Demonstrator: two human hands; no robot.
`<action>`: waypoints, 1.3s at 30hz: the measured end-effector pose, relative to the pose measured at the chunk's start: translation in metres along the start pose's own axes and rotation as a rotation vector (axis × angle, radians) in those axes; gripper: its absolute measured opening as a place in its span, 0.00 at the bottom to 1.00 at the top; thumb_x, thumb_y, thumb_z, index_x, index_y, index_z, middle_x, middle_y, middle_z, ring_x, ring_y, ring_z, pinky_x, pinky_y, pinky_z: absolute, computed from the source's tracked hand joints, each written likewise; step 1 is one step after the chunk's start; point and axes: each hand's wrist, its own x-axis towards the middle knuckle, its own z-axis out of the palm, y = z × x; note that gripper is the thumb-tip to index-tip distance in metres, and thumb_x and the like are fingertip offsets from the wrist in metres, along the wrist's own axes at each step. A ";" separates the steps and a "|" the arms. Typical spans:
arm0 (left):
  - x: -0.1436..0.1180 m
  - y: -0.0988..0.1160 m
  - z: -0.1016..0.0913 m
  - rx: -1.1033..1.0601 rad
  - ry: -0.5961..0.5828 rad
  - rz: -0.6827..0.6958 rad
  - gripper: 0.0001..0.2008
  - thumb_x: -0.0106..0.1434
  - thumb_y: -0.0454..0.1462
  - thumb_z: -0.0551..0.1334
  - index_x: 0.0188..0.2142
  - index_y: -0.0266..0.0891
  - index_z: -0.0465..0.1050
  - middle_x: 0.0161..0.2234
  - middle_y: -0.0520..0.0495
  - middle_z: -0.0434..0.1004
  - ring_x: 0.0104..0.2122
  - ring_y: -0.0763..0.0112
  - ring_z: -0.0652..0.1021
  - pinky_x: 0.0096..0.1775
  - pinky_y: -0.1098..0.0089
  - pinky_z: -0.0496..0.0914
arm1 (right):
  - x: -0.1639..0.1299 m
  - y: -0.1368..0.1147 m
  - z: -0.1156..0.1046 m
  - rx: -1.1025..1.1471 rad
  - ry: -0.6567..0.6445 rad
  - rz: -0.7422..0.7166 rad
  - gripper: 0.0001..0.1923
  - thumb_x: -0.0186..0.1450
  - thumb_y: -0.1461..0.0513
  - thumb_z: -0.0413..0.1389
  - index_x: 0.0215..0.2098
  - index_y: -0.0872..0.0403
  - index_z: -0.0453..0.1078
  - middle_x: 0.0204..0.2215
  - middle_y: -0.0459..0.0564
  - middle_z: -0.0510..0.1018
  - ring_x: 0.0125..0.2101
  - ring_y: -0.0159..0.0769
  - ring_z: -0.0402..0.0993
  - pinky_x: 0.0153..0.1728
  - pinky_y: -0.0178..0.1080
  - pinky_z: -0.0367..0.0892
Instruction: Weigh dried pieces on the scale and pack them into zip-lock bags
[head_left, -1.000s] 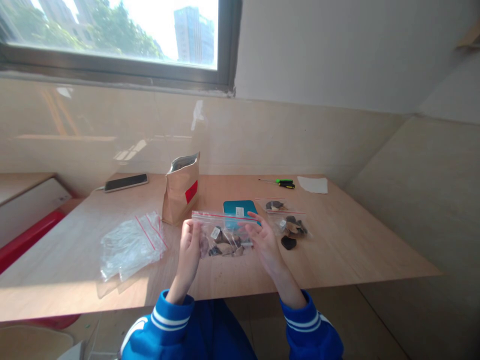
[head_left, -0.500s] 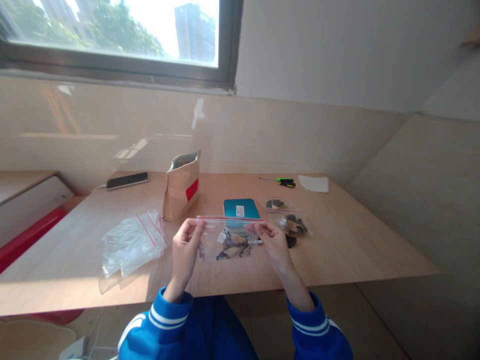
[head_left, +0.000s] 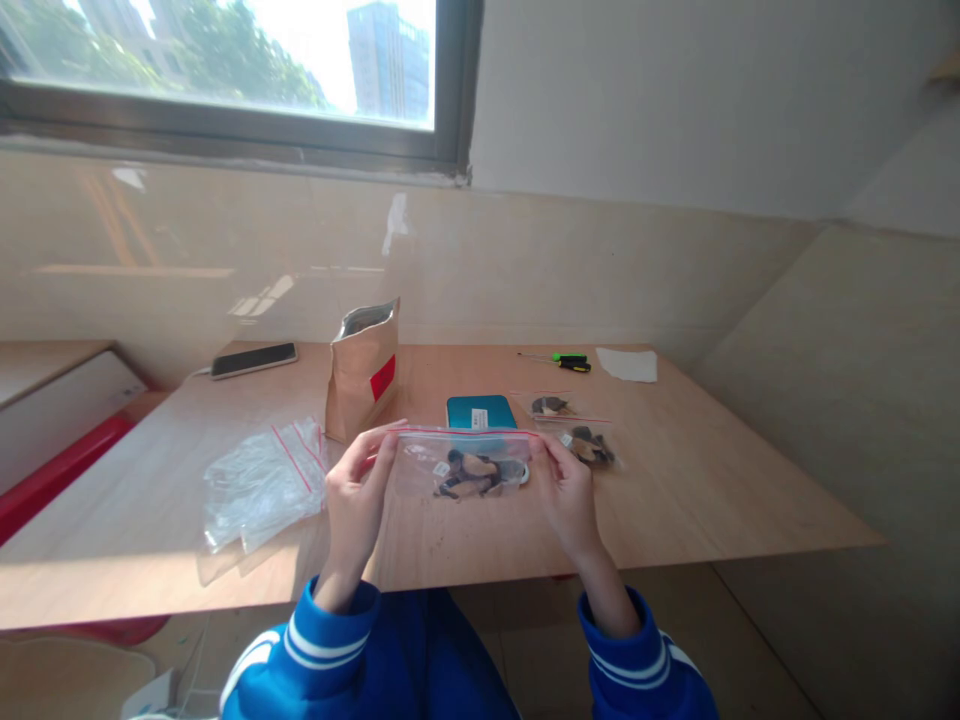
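Between my two hands a clear zip bag [head_left: 420,475] is stretched, its red-lined seal running level along the top. My left hand [head_left: 358,490] pinches the seal's left end and my right hand [head_left: 568,490] pinches the right end. Dark and tan dried pieces [head_left: 472,472], probably dried mushrooms, lie in the bag with a small white packet. Right behind the bag is a blue flat box or scale [head_left: 480,410] with a white label, its lower part covered. Two filled zip bags [head_left: 592,447] rest on the table just beyond my right hand.
A stack of unfilled zip bags [head_left: 262,485] lies on the wooden table [head_left: 675,490] at left. Behind it stands an open brown paper pouch [head_left: 360,375]. A phone [head_left: 255,361] lies at the back left; screwdrivers [head_left: 566,362] and white paper [head_left: 628,365] are at the back right.
Both hands have moved apart, toward the ends of the seal, pulling the bag straighter. The bag has risen slightly and the pieces inside have shifted.
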 end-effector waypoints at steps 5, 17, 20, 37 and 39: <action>0.002 0.002 0.007 -0.053 0.071 -0.001 0.13 0.60 0.47 0.63 0.33 0.40 0.76 0.29 0.51 0.79 0.32 0.72 0.77 0.35 0.73 0.71 | 0.000 -0.007 0.002 -0.026 0.047 -0.095 0.13 0.70 0.56 0.50 0.34 0.51 0.74 0.32 0.47 0.81 0.34 0.36 0.77 0.38 0.38 0.69; 0.002 0.003 0.019 -0.120 0.118 0.011 0.13 0.64 0.46 0.58 0.29 0.40 0.68 0.24 0.55 0.66 0.26 0.75 0.68 0.30 0.74 0.64 | 0.005 -0.015 0.013 0.142 0.074 -0.021 0.15 0.69 0.53 0.51 0.33 0.51 0.74 0.31 0.48 0.82 0.33 0.36 0.78 0.38 0.38 0.72; 0.000 0.001 0.027 -0.292 0.091 -0.016 0.13 0.66 0.47 0.55 0.30 0.42 0.65 0.26 0.55 0.64 0.28 0.75 0.68 0.33 0.73 0.65 | 0.004 -0.016 0.018 0.249 -0.006 0.076 0.15 0.67 0.50 0.53 0.39 0.51 0.75 0.34 0.49 0.83 0.35 0.37 0.79 0.38 0.39 0.73; 0.000 0.007 0.016 -0.207 0.028 -0.034 0.12 0.58 0.46 0.65 0.33 0.39 0.74 0.29 0.51 0.76 0.29 0.73 0.74 0.31 0.73 0.67 | 0.004 -0.017 0.014 0.176 0.147 0.035 0.10 0.60 0.54 0.60 0.28 0.52 0.74 0.27 0.47 0.81 0.32 0.39 0.78 0.38 0.42 0.74; -0.002 0.009 0.017 -0.201 0.054 -0.030 0.12 0.57 0.46 0.66 0.31 0.39 0.73 0.27 0.52 0.75 0.28 0.74 0.73 0.30 0.74 0.67 | 0.004 -0.022 0.014 0.166 0.164 0.016 0.09 0.61 0.55 0.59 0.28 0.52 0.73 0.26 0.47 0.80 0.31 0.38 0.77 0.38 0.41 0.73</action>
